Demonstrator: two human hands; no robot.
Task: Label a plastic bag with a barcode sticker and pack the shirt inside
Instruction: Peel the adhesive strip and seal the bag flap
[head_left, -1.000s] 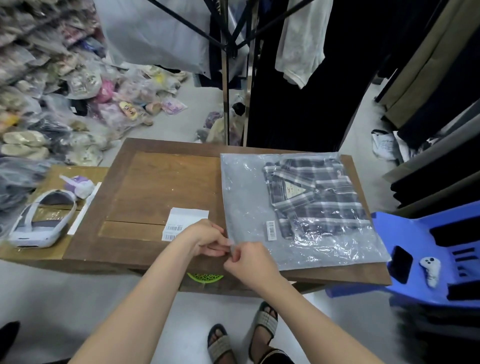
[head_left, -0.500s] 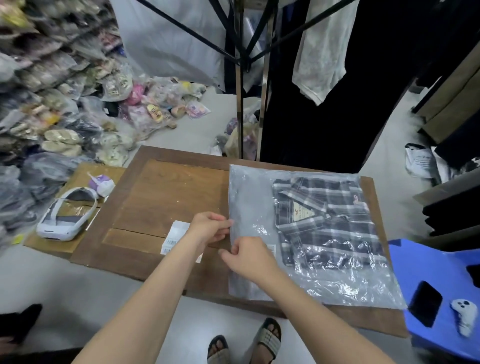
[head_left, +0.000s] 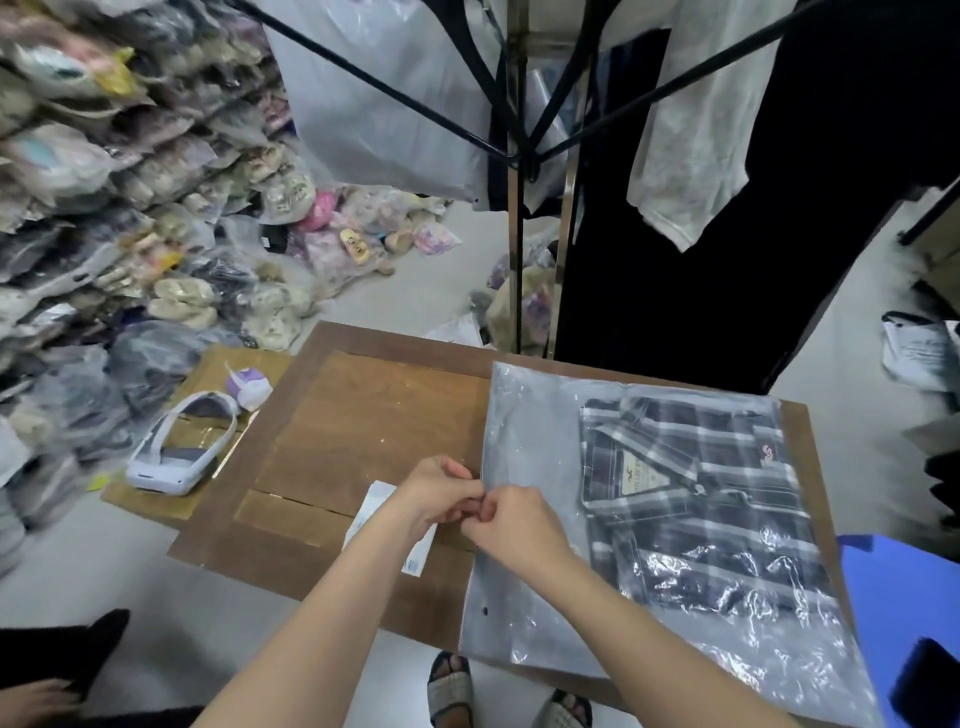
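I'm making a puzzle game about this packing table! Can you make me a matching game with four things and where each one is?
Things:
1. shirt
2. headset
3. sticker sheet
4. chair

Places:
A. partly under the left arm
B. blue, at the table's right
C. inside the plastic bag
D. on the cardboard left of the table

Pairs: 1-C, 2-D, 3-A, 4-B

Shirt (head_left: 696, 499) in bag (head_left: 530, 415), right on table (head_left: 363, 415).
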